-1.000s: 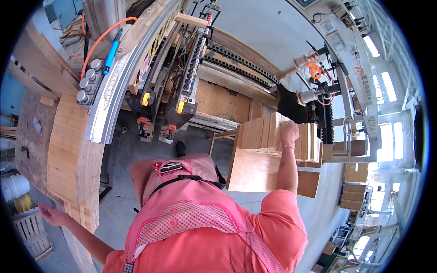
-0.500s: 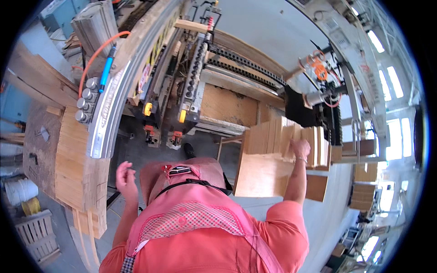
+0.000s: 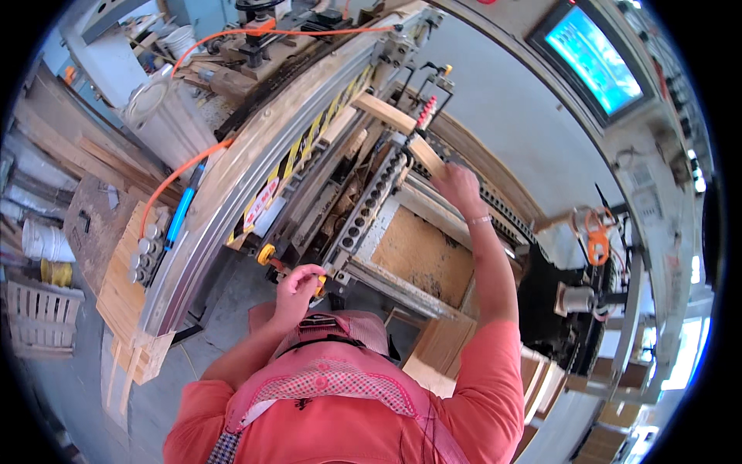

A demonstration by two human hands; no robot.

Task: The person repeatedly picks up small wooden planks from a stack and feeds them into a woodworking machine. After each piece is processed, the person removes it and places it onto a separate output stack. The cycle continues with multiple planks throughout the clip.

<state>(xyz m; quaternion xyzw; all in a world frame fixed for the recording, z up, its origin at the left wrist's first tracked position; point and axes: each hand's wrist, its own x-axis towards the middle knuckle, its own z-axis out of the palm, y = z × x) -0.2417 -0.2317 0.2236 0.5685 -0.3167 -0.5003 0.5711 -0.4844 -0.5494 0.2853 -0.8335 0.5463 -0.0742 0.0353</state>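
My right hand (image 3: 457, 189) reaches out over the machine, its fingers closed on the near end of a wooden board (image 3: 427, 155). The board slants away from the hand across the machine's beam. Beyond it lies another light wooden strip (image 3: 384, 112), near a row of small red pieces (image 3: 426, 112). My left hand (image 3: 297, 294) is close to my body with its fingers curled together, and no object shows in them. Right beside its fingers sits a yellow knob (image 3: 320, 286) at the near end of a black drilled rail (image 3: 355, 220). A second yellow knob (image 3: 266, 254) is further left.
A long metal guide (image 3: 263, 147) crosses on the left, with a blue pen-like tool (image 3: 181, 216) and an orange hose (image 3: 158, 185) near it. Lit screen (image 3: 593, 56) at upper right. Wooden boards (image 3: 444, 344) stand by my right side, partly hidden by my arm.
My right hand has left the board stack on the right and moved forward over the machine with a board. My left hand has moved right, beside the yellow knob. The view has turned and shifted.
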